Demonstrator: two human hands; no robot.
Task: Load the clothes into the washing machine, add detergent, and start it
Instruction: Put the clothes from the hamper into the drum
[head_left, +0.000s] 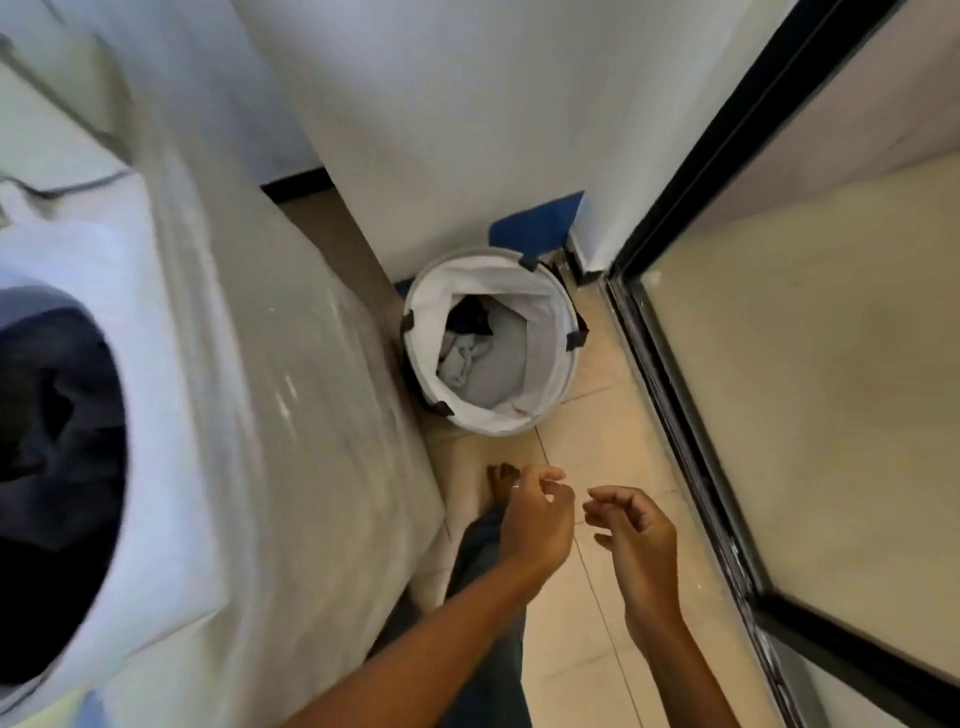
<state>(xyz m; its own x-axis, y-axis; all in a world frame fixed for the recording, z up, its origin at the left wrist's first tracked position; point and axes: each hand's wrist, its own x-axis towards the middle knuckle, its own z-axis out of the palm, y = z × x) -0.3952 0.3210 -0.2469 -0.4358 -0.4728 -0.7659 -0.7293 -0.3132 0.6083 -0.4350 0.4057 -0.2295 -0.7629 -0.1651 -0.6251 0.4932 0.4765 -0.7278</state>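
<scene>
Beige floor tiles (613, 447) run from six o'clock up to a white wall (467, 130) at twelve, and a black-framed glass door (779, 364) slants down the three o'clock side. At nine o'clock stands the washer (249, 415), white and blurred, its round opening (57, 467) at the far left edge showing dark clothes (62, 447) already inside. Just past the washer's corner, near the picture's middle and a little toward one o'clock, a round basket (563, 384) with a white liner and dark handle tabs sits on the floor close to the wall. Down in its bottom lie a dark garment (470, 318) and a pale grey bundle (462, 358), the dark one toward the far side. A blue patch (540, 223) shows on the wall just behind the basket. Both bare arms reach in from six o'clock. The left hand (537, 519) and the right hand (636, 535) hang side by side over the floor at about five o'clock, well short of the basket, apart from each other. Each grip is loose and empty, fingers hanging gently curled around nothing. Below the left hand a bare foot (501, 480) and a blue trouser leg (480, 545) show beside the washer.
</scene>
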